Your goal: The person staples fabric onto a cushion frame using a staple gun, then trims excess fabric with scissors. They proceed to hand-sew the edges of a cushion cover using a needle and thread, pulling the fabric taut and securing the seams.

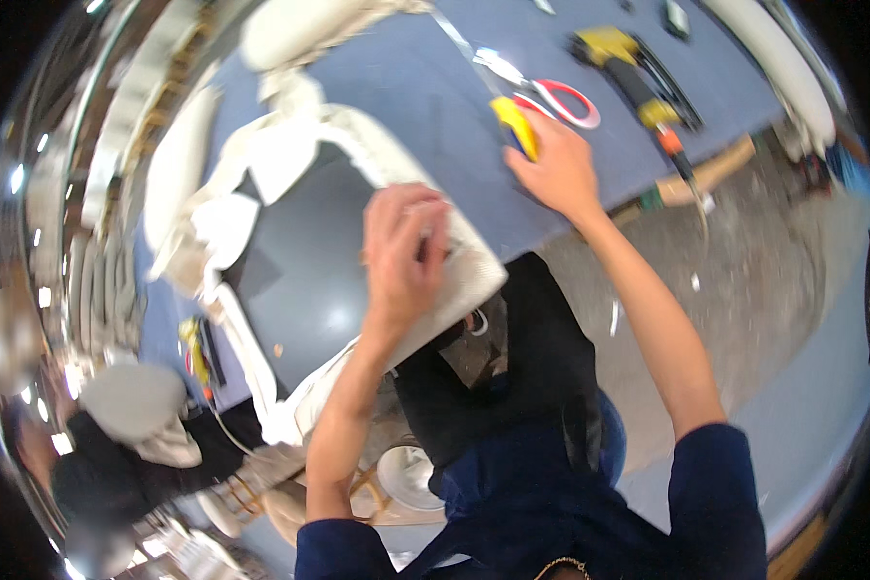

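Note:
My left hand (pixel 403 246) rests at the near right edge of an upholstered seat panel (pixel 324 280), its fingers curled in. Whatever those fingers hold is blurred and hidden. White fabric (pixel 464 256) is folded over the rim of the panel, around a dark grey, smooth middle. My right hand (pixel 559 166) is closed around the yellow and blue handle of a tool (pixel 508 118) with a long thin metal shaft pointing away from me. Right beside its fingers lie scissors (pixel 564 102) with red and white handles, on the blue-grey table.
A yellow and black staple gun (pixel 628 77) with a hose lies at the right of the table (pixel 435 106). Another yellow tool (pixel 195 348) lies at the left. White padded rolls (pixel 295 34) line the far side. A person with a light cap (pixel 133 413) is at lower left.

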Tool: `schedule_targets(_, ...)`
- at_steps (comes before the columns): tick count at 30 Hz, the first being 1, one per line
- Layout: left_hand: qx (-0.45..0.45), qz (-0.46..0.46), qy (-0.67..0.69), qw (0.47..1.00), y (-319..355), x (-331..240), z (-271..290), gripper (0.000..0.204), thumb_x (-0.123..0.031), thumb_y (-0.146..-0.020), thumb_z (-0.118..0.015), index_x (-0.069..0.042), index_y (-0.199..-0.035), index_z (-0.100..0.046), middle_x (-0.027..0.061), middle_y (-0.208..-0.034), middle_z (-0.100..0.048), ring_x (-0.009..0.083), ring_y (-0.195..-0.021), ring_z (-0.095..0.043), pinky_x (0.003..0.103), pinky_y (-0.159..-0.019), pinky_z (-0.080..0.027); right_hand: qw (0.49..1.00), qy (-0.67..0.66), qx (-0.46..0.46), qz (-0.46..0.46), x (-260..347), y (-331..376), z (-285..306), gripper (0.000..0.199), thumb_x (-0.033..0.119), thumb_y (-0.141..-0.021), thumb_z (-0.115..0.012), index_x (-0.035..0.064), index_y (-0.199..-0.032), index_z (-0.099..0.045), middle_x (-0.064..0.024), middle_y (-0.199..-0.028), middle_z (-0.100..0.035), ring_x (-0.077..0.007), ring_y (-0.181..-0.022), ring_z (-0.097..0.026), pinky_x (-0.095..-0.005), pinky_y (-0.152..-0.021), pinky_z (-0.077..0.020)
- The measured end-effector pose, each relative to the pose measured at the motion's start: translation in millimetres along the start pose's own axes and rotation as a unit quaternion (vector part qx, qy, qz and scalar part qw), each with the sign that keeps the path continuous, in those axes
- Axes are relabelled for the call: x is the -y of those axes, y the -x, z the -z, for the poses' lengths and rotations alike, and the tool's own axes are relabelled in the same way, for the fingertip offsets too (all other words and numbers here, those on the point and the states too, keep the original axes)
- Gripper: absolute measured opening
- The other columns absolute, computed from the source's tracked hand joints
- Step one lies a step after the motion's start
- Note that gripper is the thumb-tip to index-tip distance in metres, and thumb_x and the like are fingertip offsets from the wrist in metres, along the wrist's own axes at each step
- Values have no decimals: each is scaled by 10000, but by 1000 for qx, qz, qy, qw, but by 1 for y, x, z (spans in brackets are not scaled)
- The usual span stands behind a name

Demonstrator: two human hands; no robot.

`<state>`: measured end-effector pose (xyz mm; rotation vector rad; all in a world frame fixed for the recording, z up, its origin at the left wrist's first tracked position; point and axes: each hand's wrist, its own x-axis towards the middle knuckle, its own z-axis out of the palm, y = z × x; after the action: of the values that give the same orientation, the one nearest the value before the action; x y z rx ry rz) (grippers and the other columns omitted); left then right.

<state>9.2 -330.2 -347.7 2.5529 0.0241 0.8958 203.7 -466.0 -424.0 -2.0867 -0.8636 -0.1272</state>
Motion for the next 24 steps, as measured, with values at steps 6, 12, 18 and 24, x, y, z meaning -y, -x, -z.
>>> schedule_targets(6, -155, -13, 96, 983, 52, -112, 98, 140, 10, -785, -683, -10, -924, -689, 178, -1032, -702, 376, -985, -679, 545, -968, -521, 999, 38, -18, 29, -8, 1, -5, 582, 248, -823, -750, 9, -1332, -598, -239, -1146, -684, -385, -1056, -669, -427, -921, -507)
schedule_targets(12, -378, -134, 276, 873, 82, -194, 145, 202, -195, -963, -597, -69, -1121, -595, 183, -1123, -654, 376, -970, -674, 603, -897, -535, 995, 74, -26, 64, -16, -1, -12, 600, 270, -842, -743, 45, -1375, -584, -229, -1139, -681, -393, -1059, -660, -447, -938, -500)
schedule_targets(18, -353, 96, 551, 750, 147, -239, 159, 88, -115, -1005, -508, -91, -973, -586, 136, -990, -669, 302, -802, -700, 577, -801, -581, 990, 109, -12, 92, -25, 0, -18, 542, 259, -879, -720, 61, -1365, -586, -226, -1146, -670, -383, -1051, -653, -441, -925, -493)
schedule_targets(24, -217, -28, 502, 837, 113, -195, 164, 153, -112, -904, -602, 0, -966, -686, 262, -1050, -677, 436, -923, -682, 632, -908, -519, 988, 107, -15, 113, -28, 3, -15, 516, 248, -875, -729, 52, -1333, -594, -208, -1145, -671, -379, -1062, -646, -440, -931, -490)
